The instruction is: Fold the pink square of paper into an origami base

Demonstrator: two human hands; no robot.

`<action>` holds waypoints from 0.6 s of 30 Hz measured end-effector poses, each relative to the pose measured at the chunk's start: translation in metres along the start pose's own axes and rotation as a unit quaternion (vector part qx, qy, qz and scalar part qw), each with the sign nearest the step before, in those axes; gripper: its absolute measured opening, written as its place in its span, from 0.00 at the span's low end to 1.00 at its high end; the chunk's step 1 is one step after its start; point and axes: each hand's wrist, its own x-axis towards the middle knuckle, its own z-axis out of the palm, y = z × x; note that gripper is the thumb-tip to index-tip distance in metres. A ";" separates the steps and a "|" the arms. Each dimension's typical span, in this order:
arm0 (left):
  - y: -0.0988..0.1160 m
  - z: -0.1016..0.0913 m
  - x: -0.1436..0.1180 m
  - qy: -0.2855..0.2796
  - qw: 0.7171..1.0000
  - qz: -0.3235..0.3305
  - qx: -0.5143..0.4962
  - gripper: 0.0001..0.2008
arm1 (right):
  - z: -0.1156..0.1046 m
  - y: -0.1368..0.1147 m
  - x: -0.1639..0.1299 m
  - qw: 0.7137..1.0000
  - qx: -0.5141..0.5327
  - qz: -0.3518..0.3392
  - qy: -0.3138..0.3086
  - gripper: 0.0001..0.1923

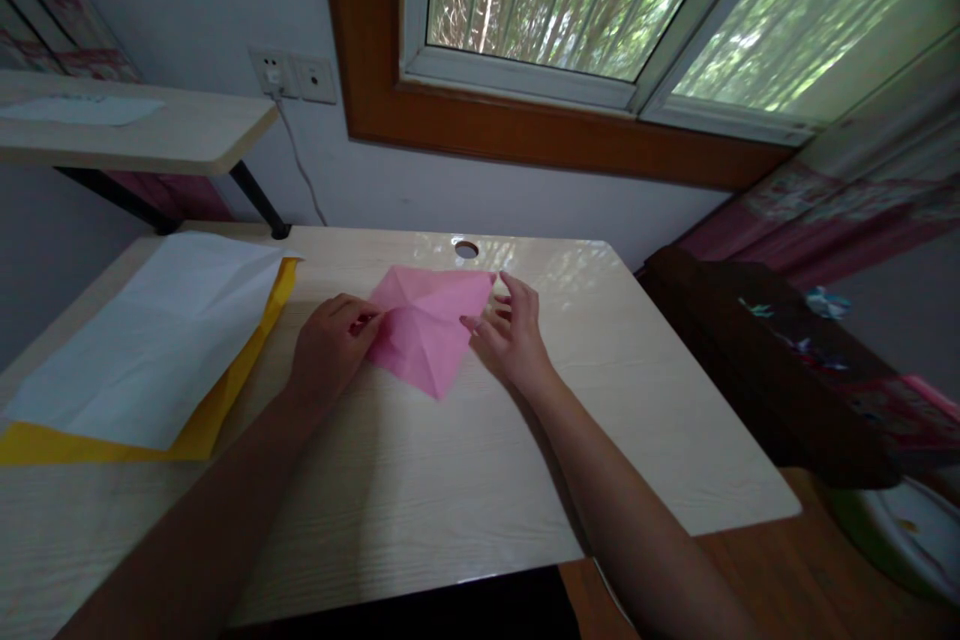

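A pink sheet of paper with crossing crease lines is spread above the desk, one corner pointing toward me. My left hand pinches its left edge between thumb and fingertips. At the paper's right side is my right hand, fingers apart and curved. Its thumb tip meets the right edge, and its index fingertip is beside the upper right corner; whether that finger touches cannot be told.
White paper lies over a yellow sheet on the desk's left. A raised shelf stands behind them. The desk has a cable hole near its back edge. A dark cabinet stands to the right.
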 end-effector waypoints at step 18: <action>0.019 0.009 -0.006 -0.021 0.990 -0.027 -0.137 0.03 | 0.009 -0.012 -0.001 0.925 0.299 0.171 -0.159 0.59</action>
